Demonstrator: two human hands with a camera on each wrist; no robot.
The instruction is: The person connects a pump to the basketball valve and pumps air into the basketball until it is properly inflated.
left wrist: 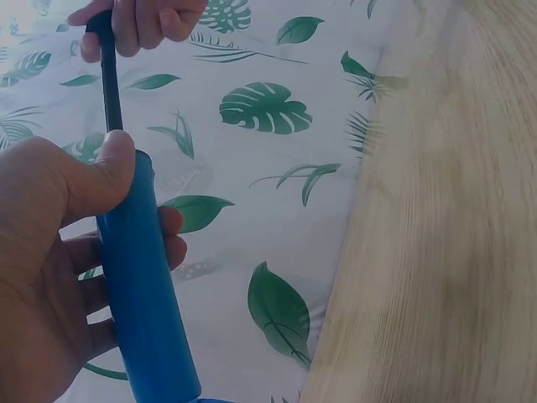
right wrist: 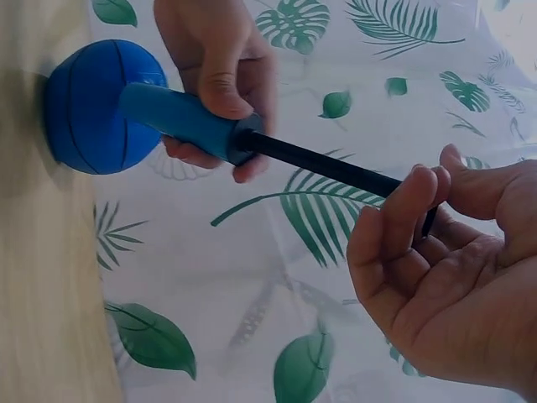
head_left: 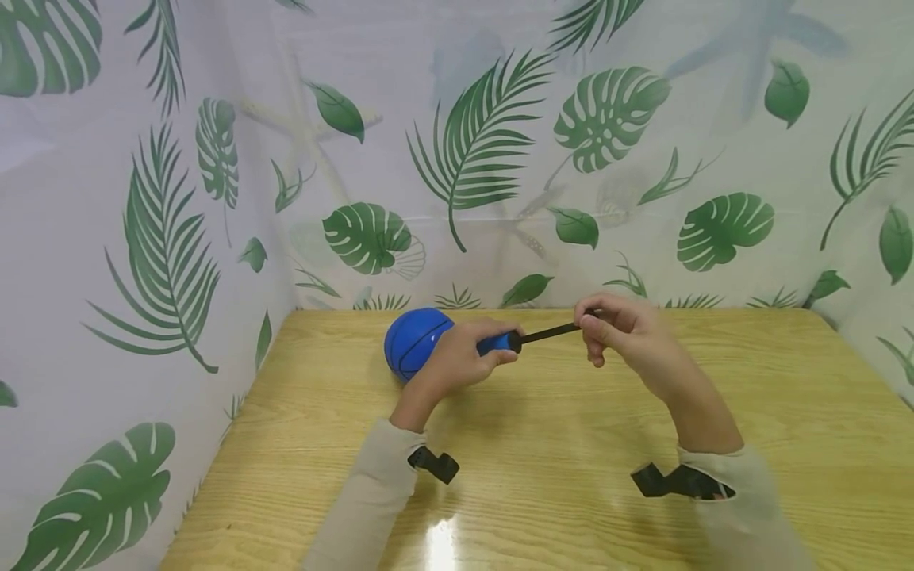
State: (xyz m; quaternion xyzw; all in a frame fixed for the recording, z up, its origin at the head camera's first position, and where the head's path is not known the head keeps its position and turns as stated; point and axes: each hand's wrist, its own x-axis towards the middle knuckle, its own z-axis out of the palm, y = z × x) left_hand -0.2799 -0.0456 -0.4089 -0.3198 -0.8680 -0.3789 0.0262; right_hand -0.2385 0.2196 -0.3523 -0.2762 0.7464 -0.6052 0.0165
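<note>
A blue hand pump (left wrist: 147,277) with a black rod (right wrist: 323,168) is held level between both hands. My left hand (head_left: 460,353) grips its blue barrel, thumb lying along the top near the black collar. The rod stands drawn out of the barrel, and my right hand (head_left: 628,341) pinches the black handle at its far end between thumb and fingers. Beyond the left hand, a blue ball (right wrist: 105,107) with black seam lines rests on the table. The barrel's other end points at the ball; whether a needle joins them cannot be seen clearly.
The wooden table (head_left: 543,468) has its back edge close behind the ball. A white cloth (head_left: 464,262) printed with green leaves hangs behind and along the left side. Black camera mounts (head_left: 435,464) sit on both wrists.
</note>
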